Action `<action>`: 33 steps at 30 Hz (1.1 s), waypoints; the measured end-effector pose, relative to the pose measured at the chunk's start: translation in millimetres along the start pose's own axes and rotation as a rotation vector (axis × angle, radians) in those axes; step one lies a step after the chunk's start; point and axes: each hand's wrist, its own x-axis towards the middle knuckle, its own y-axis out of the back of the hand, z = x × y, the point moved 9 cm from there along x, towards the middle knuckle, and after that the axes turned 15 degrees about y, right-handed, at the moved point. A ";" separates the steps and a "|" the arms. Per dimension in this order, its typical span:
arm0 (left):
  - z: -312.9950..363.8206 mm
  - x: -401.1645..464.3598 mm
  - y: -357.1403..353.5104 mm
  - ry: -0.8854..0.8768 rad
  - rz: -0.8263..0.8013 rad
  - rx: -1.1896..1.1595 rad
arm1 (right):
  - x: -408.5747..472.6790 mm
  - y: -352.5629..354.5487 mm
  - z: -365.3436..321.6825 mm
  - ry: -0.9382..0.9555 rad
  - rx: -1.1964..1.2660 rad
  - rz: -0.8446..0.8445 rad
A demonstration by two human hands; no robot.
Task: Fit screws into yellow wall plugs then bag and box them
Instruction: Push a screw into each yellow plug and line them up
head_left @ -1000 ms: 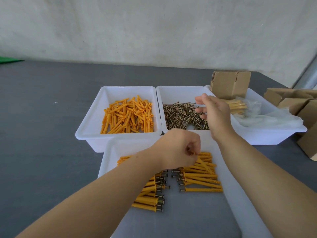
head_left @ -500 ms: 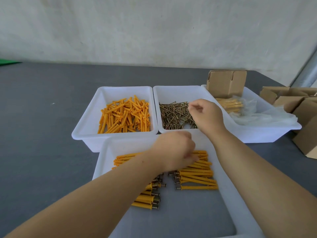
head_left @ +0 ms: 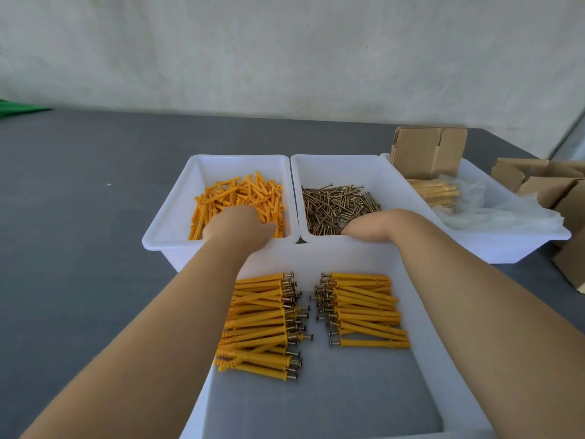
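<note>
My left hand (head_left: 237,224) is down in the left white bin (head_left: 164,223), knuckles up, its fingers buried among the loose yellow wall plugs (head_left: 240,191). My right hand (head_left: 376,226) reaches into the middle bin (head_left: 335,163) at the near edge of the screw pile (head_left: 335,204); its fingers are hidden behind the hand. In the near tray (head_left: 443,359) lie two rows of plugs with screws fitted, one on the left (head_left: 256,324) and one on the right (head_left: 364,312), their screw heads facing each other.
A third white bin (head_left: 506,245) at the right holds a folded cardboard box (head_left: 427,150), bagged plugs (head_left: 437,191) and clear plastic bags (head_left: 506,217). More cardboard boxes (head_left: 554,188) lie at the far right on the grey table.
My left hand has moved from the near tray forward into the plug bin. My right hand has dropped lower into the screws.
</note>
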 end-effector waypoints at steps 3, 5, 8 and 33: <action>-0.1 7.7 -25.8 0.053 -0.214 0.115 | -0.1 0.6 1.7 -0.021 0.041 0.002; 1.3 9.2 -35.6 0.041 -0.295 0.131 | 0.9 0.8 3.7 -0.033 0.038 0.021; 1.1 13.1 -38.8 0.026 -0.314 0.120 | 3.1 8.7 8.7 -0.035 -0.018 0.119; 9.7 -27.6 41.2 -0.318 0.076 -0.883 | -5.7 18.5 0.8 0.217 0.229 0.334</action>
